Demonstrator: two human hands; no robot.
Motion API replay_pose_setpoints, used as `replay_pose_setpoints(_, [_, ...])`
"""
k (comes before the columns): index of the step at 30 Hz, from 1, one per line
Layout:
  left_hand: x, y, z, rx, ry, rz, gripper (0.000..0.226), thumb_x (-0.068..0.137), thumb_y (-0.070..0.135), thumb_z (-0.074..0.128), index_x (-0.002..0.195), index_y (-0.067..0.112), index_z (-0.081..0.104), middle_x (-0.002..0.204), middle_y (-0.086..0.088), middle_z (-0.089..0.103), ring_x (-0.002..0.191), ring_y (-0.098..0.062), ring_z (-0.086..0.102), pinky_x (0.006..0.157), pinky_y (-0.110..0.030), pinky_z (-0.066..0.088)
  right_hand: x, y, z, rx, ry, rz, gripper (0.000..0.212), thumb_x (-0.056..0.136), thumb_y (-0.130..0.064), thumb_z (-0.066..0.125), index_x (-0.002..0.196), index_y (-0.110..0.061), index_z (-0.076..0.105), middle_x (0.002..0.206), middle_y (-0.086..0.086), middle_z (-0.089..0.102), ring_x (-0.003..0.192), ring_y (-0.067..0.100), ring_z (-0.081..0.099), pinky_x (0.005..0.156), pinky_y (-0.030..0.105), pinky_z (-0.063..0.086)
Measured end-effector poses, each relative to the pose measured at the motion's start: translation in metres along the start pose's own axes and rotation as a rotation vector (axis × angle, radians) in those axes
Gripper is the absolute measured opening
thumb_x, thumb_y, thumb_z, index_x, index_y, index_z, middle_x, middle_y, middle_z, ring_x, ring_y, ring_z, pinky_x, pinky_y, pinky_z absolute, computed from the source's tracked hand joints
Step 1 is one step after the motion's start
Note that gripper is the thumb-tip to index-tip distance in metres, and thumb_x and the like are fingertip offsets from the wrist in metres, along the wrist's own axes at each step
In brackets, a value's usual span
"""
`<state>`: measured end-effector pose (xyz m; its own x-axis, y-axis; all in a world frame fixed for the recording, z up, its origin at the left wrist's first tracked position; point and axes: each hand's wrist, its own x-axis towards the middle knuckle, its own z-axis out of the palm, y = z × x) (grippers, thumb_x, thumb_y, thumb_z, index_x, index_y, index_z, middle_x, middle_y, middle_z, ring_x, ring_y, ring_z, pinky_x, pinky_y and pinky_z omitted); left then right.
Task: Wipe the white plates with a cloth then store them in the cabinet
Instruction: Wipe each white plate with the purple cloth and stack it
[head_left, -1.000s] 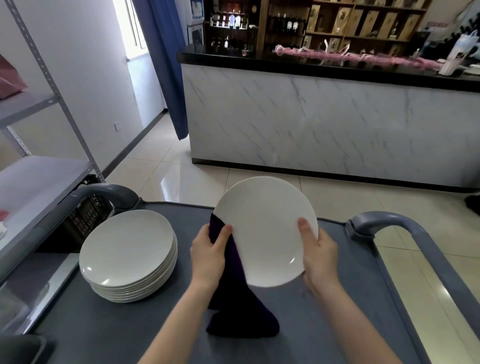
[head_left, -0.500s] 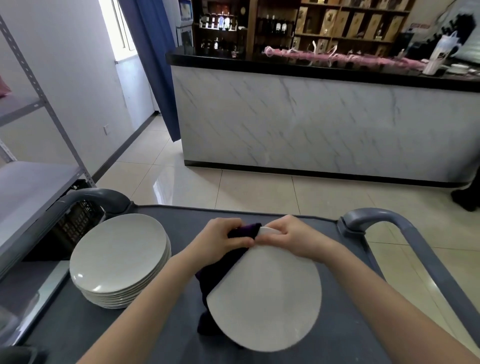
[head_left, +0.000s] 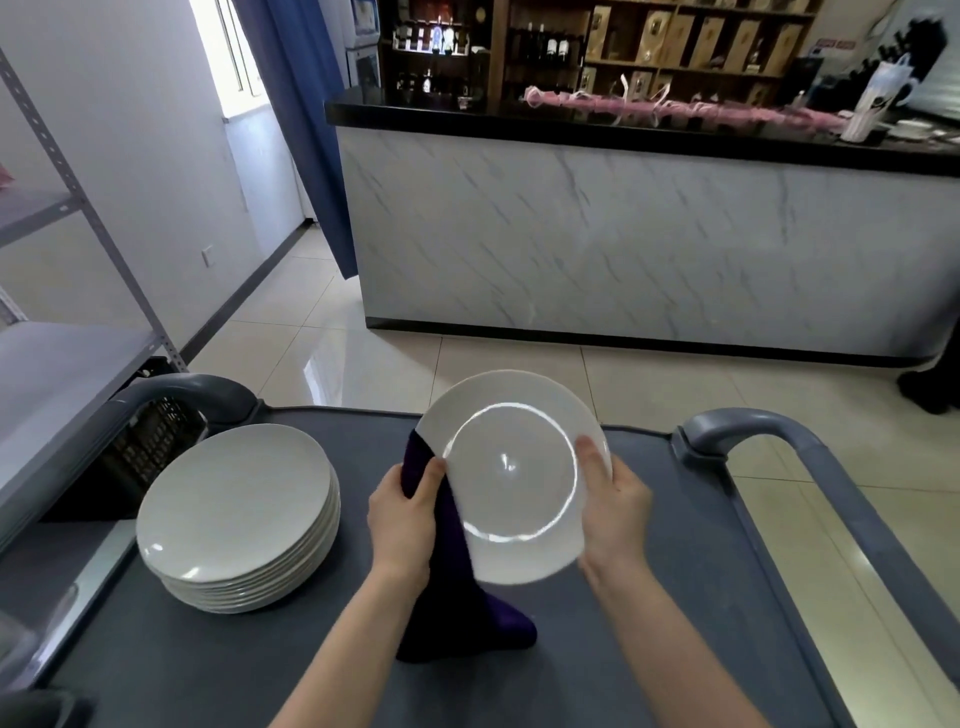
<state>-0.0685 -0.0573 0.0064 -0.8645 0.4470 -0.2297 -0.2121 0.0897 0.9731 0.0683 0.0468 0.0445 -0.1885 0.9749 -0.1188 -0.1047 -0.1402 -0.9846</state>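
I hold a white plate (head_left: 511, 475) tilted up over the grey cart (head_left: 218, 670), its underside with the foot ring facing me. My left hand (head_left: 405, 517) grips a dark purple cloth (head_left: 452, 608) against the plate's left edge; the cloth hangs down onto the cart top. My right hand (head_left: 613, 504) holds the plate's right rim, thumb on the face. A stack of several white plates (head_left: 236, 514) sits on the cart to the left.
The cart's grey handles rise at the far left (head_left: 187, 397) and far right (head_left: 748, 428). A metal shelving rack (head_left: 67, 364) stands on the left. A marble-fronted bar counter (head_left: 623, 244) lies ahead across tiled floor.
The plate has been flipped: a second ago its top face showed, half a second ago both hands were at its far edge, now its underside faces me with hands at the sides.
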Motion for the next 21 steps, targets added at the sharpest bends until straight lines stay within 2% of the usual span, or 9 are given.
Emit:
replay_pose_setpoints(3, [-0.014, -0.007, 0.013, -0.119, 0.092, -0.083, 0.021, 0.092, 0.036, 0.066, 0.089, 0.015, 0.067, 0.088, -0.003, 0.072, 0.082, -0.019, 0.067, 0.068, -0.032, 0.051, -0.009, 0.014, 0.012, 0.053, 0.162, 0.069, 0.022, 0.096, -0.037, 0.061, 0.083, -0.021, 0.071, 0.07, -0.011, 0.073, 0.063, 0.003, 0.068, 0.053, 0.021, 0.053])
replay_pose_setpoints(5, [-0.017, -0.009, 0.012, -0.162, 0.1, -0.112, 0.018, 0.094, 0.033, 0.064, 0.091, 0.015, 0.066, 0.09, -0.004, 0.072, 0.083, -0.019, 0.067, 0.069, -0.031, 0.052, -0.011, 0.02, 0.01, -0.005, 0.124, 0.051, 0.019, 0.098, -0.039, 0.058, 0.092, -0.025, 0.07, 0.081, -0.01, 0.074, 0.076, 0.008, 0.07, 0.062, 0.025, 0.055])
replay_pose_setpoints(9, [-0.008, -0.005, -0.004, -0.21, 0.072, -0.159, 0.019, 0.097, 0.027, 0.061, 0.09, 0.01, 0.067, 0.091, -0.009, 0.071, 0.087, -0.026, 0.067, 0.079, -0.041, 0.056, -0.008, 0.014, -0.015, -0.367, -0.227, -0.11, 0.02, 0.095, -0.046, 0.057, 0.104, -0.03, 0.066, 0.087, -0.018, 0.073, 0.087, 0.007, 0.069, 0.064, 0.014, 0.051])
replay_pose_setpoints(11, [-0.004, 0.0, -0.01, -0.21, 0.085, -0.15, 0.02, 0.098, 0.026, 0.059, 0.088, 0.01, 0.066, 0.092, -0.012, 0.071, 0.089, -0.029, 0.066, 0.085, -0.045, 0.055, -0.007, 0.008, -0.029, -0.537, -0.396, -0.213, 0.04, 0.093, -0.046, 0.059, 0.131, -0.035, 0.055, 0.12, -0.024, 0.065, 0.113, 0.001, 0.061, 0.087, 0.011, 0.048])
replay_pose_setpoints(13, [0.001, 0.005, -0.014, -0.201, 0.088, -0.143, 0.021, 0.099, 0.026, 0.057, 0.089, 0.01, 0.066, 0.095, -0.014, 0.071, 0.091, -0.03, 0.066, 0.088, -0.047, 0.055, -0.006, 0.0, -0.04, -0.793, -0.489, -0.431, 0.065, 0.093, -0.043, 0.061, 0.151, -0.032, 0.034, 0.154, -0.018, 0.033, 0.141, -0.002, 0.031, 0.113, 0.015, 0.027])
replay_pose_setpoints(15, [0.004, 0.008, -0.017, -0.188, 0.078, -0.148, 0.023, 0.1, 0.027, 0.056, 0.09, 0.009, 0.067, 0.096, -0.015, 0.071, 0.092, -0.031, 0.067, 0.089, -0.048, 0.055, -0.006, -0.006, -0.043, -1.05, -0.622, -0.839, 0.067, 0.09, -0.045, 0.066, 0.149, -0.026, 0.041, 0.161, -0.009, 0.024, 0.149, 0.009, 0.019, 0.121, 0.028, 0.018])
replay_pose_setpoints(17, [0.006, 0.01, -0.017, -0.173, 0.062, -0.152, 0.026, 0.1, 0.028, 0.056, 0.088, 0.007, 0.067, 0.094, -0.016, 0.071, 0.089, -0.031, 0.066, 0.087, -0.049, 0.055, -0.006, -0.01, -0.041, -1.232, -0.796, -1.125, 0.068, 0.084, -0.049, 0.071, 0.142, -0.021, 0.053, 0.157, 0.001, 0.035, 0.148, 0.02, 0.027, 0.12, 0.042, 0.023])
replay_pose_setpoints(19, [0.006, 0.01, -0.016, -0.17, 0.034, -0.159, 0.028, 0.1, 0.028, 0.056, 0.088, 0.006, 0.067, 0.092, -0.016, 0.071, 0.084, -0.029, 0.066, 0.083, -0.047, 0.056, -0.005, -0.008, -0.036, -1.382, -0.874, -1.283, 0.069, 0.075, -0.046, 0.081, 0.136, -0.02, 0.06, 0.15, 0.005, 0.048, 0.141, 0.023, 0.041, 0.115, 0.044, 0.033])
replay_pose_setpoints(21, [0.008, 0.01, -0.016, -0.17, 0.01, -0.175, 0.028, 0.1, 0.029, 0.055, 0.089, 0.005, 0.067, 0.092, -0.016, 0.072, 0.083, -0.029, 0.067, 0.078, -0.044, 0.056, -0.004, -0.005, -0.032, -1.439, -0.871, -1.378, 0.066, 0.069, -0.03, 0.089, 0.13, -0.02, 0.065, 0.141, 0.006, 0.057, 0.132, 0.023, 0.053, 0.109, 0.042, 0.044])
